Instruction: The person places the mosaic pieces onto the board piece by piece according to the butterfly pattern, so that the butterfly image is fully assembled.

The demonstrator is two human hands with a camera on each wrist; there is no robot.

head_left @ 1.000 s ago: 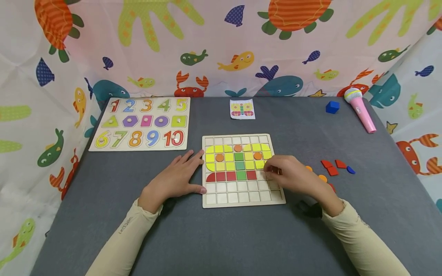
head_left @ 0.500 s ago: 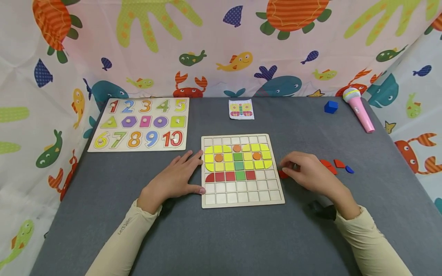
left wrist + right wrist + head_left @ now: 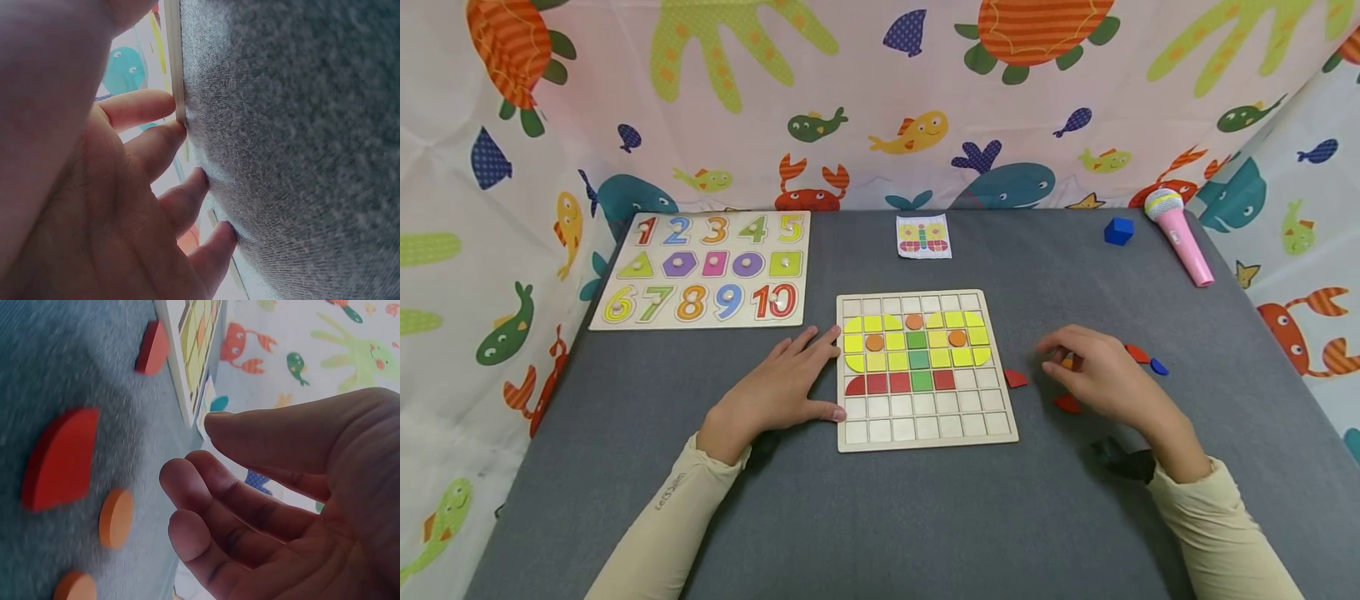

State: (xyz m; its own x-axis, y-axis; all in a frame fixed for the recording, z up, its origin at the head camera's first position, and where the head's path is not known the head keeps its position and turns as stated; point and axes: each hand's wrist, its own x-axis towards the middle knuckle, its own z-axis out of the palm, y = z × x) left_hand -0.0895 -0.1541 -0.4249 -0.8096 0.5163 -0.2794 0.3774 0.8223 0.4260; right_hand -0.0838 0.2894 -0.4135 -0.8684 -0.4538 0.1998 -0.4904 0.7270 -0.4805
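A wooden grid board [image 3: 902, 430] lies mid-table, its upper rows filled with yellow, green, orange and red tiles. My left hand [image 3: 771, 398] rests at its left edge with fingers spread; in the left wrist view fingertips [image 3: 164, 103] touch the board's rim. Right of the board, my right hand [image 3: 1101, 375] hovers with loosely bent fingers, and the right wrist view shows nothing between thumb and fingers. Below it lie a red quarter-round tile [image 3: 61, 459] and orange discs [image 3: 116, 519]. Another red tile [image 3: 1016, 378] lies beside the board's right edge.
A number-and-shape puzzle board [image 3: 700, 275] lies at the back left. Behind the grid board is a small butterfly pattern card [image 3: 923, 237]. A blue cube [image 3: 1118, 232] and a pink toy microphone [image 3: 1183, 242] lie back right. A blue piece [image 3: 1159, 367] is right of my hand.
My right hand has moved rightward from the board's right edge towards the loose pieces. A red tile now lies uncovered beside the board. My left hand has stayed in place.
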